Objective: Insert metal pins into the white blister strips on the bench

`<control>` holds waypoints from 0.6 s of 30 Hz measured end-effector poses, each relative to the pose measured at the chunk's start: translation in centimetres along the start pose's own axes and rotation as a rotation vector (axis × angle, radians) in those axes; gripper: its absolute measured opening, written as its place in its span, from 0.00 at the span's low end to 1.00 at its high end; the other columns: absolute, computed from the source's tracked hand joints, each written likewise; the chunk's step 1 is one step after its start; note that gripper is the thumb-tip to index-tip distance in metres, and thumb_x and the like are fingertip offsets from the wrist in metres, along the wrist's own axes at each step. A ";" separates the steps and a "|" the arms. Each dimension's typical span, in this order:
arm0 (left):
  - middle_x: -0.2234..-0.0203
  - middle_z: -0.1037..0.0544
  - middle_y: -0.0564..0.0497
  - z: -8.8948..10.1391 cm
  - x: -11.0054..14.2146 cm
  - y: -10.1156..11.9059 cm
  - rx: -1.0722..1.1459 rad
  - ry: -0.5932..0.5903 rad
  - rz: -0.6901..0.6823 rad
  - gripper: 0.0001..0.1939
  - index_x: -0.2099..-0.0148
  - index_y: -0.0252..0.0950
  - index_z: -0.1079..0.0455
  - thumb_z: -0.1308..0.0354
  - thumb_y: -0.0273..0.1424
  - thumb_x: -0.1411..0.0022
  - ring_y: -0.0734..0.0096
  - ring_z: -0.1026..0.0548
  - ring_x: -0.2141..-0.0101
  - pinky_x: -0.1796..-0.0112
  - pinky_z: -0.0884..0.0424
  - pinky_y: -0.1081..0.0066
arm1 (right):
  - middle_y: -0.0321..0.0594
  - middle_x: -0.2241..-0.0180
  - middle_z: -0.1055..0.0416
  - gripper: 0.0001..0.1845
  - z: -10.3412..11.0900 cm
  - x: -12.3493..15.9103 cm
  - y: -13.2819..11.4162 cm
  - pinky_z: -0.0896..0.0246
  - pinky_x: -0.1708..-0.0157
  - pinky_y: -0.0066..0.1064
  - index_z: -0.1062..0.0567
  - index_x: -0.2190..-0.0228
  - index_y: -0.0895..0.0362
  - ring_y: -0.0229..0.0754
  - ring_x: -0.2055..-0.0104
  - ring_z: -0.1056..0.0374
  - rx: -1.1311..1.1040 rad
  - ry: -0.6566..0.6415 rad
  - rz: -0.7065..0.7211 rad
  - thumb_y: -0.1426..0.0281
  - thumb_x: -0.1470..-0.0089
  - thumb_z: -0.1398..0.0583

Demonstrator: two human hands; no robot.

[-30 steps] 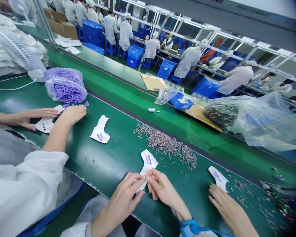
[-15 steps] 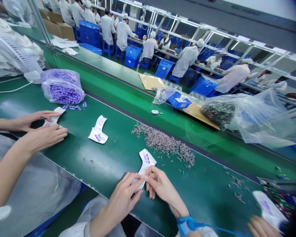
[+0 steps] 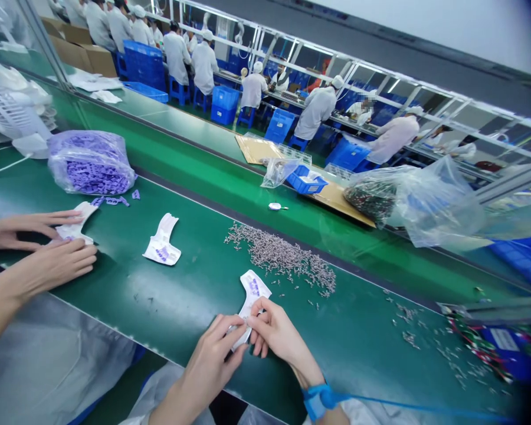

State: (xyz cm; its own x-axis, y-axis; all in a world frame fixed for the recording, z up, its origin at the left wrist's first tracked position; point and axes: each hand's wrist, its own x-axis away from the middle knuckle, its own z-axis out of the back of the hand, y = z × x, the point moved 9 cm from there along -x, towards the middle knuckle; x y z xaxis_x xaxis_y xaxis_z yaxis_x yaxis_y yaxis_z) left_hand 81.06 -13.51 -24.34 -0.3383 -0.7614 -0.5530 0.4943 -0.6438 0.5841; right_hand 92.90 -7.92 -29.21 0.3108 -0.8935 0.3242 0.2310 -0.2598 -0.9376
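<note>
Your left hand (image 3: 210,357) grips the lower end of the white shell (image 3: 252,288); your right hand (image 3: 272,333) presses thumb and forefinger together over it, anything between too small to tell. The green bench (image 3: 354,336), its near edge below your wrists, stretches rightward to scattered metal bits (image 3: 410,339). Beyond the shell lies a metal pile (image 3: 287,260); farther off, white-coated people (image 3: 204,62) work.

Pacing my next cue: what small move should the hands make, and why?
Probably the right hand should press gently where it meets the white, curved plastic shell: the left hand holds the near end, and both hands' fingers converge there.
</note>
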 end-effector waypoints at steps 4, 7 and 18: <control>0.54 0.24 0.45 -0.1 0.3 0.0 -0.027 0.030 -0.025 0.14 0.47 0.39 0.31 0.46 0.24 0.32 0.62 0.24 0.57 0.55 0.23 0.63 | 0.27 0.84 0.31 0.19 0.0 -0.1 0.2 0.47 0.90 0.19 0.36 0.65 0.54 0.36 0.86 0.33 0.015 0.017 0.008 0.54 0.48 0.38; 0.56 0.23 0.45 0.1 0.7 0.1 -0.069 0.099 -0.072 0.11 0.48 0.39 0.30 0.45 0.27 0.32 0.62 0.22 0.58 0.54 0.24 0.62 | 0.26 0.83 0.31 0.18 0.2 0.4 0.1 0.46 0.89 0.19 0.35 0.63 0.55 0.34 0.86 0.35 -0.013 0.064 0.066 0.56 0.47 0.38; 0.61 0.19 0.49 0.9 1.0 -0.4 -0.063 0.225 -0.316 0.09 0.53 0.41 0.24 0.41 0.32 0.34 0.66 0.19 0.64 0.62 0.22 0.74 | 0.30 0.80 0.32 0.09 1.0 2.4 1.0 0.44 0.81 0.21 0.29 0.71 0.58 0.30 0.82 0.39 -0.172 0.335 0.214 0.65 0.49 0.37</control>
State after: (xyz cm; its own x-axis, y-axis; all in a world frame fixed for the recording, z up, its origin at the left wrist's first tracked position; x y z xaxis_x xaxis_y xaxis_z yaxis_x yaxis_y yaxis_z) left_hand 79.84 -14.04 -24.61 -0.3010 -0.4866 -0.8201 0.4444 -0.8325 0.3309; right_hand 94.80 -10.00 -29.21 0.0115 -0.9961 0.0878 0.0277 -0.0874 -0.9958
